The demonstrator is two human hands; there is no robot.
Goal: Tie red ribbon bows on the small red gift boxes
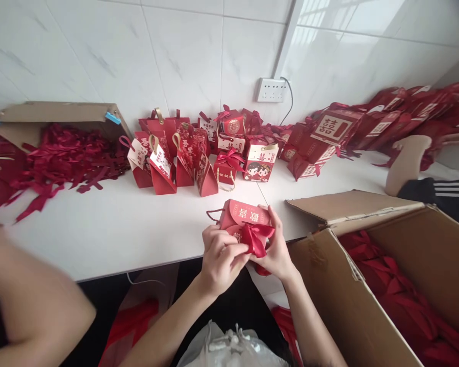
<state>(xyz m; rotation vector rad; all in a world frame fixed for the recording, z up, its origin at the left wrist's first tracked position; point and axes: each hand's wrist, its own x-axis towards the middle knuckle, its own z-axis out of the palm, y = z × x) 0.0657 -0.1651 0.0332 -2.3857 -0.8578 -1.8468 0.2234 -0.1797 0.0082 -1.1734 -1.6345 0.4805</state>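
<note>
A red gift box (243, 213) with gold lettering is held up over the front edge of the white table. A shiny red ribbon bow (255, 237) sits on its near face, and a dark cord handle (214, 216) loops out at the left. My right hand (276, 253) is closed around the box's right side and underside. Against the left part lies my left hand (222, 259), its fingers bent and pressed together at the bow's left edge. Whether these fingertips pinch the ribbon or only press on the box I cannot tell.
Several red gift boxes (164, 171) stand along the wall. At left, a carton (61, 109) spills red ribbons (76, 158). An open cardboard box (321, 260) holding red bowed boxes is at right. Other people's arms reach in at left (34, 300) and right (405, 158).
</note>
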